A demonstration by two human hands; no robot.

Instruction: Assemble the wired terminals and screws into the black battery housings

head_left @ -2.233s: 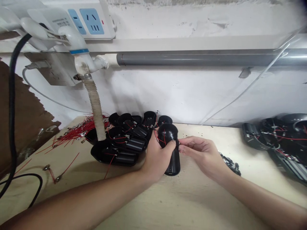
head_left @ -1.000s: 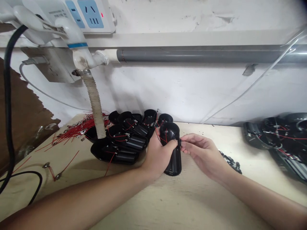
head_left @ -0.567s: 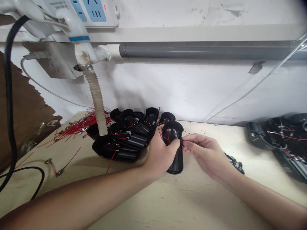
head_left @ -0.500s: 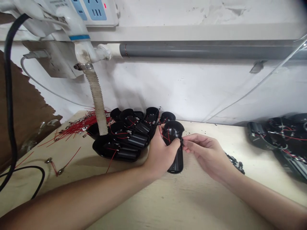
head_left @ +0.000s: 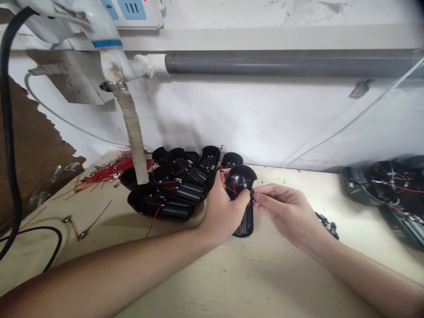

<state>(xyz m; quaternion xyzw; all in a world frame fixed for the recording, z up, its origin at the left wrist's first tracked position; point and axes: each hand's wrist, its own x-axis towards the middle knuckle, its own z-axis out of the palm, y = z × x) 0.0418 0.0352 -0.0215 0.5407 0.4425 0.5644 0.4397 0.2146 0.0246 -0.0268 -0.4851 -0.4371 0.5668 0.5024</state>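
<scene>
A black plastic housing [head_left: 239,176] with a round cup at its far end and a narrow battery compartment at its near end stands out in the middle of the table. Red wires run inside its cup. My left hand [head_left: 222,207] is closed round its left side, thumb pressed across the middle. At the right edge of the housing, my right hand [head_left: 281,203] pinches with thumb and forefinger; whatever small piece lies between the fingertips is too hidden to name. Beside my left hand, several similar black housings [head_left: 179,210] with red wires sit in a cluster.
Red wires with metal contacts [head_left: 109,170] lie heaped at the left. Small black parts [head_left: 327,225] lie beyond my right wrist. More wired black housings [head_left: 397,185] are piled far right. A ribbed hose [head_left: 132,132] hangs down to the cluster; a grey pipe [head_left: 265,65] crosses the wall.
The view has shifted slightly. Both hands stay at the same black housing, with my right fingertips still pinched at its right edge.
</scene>
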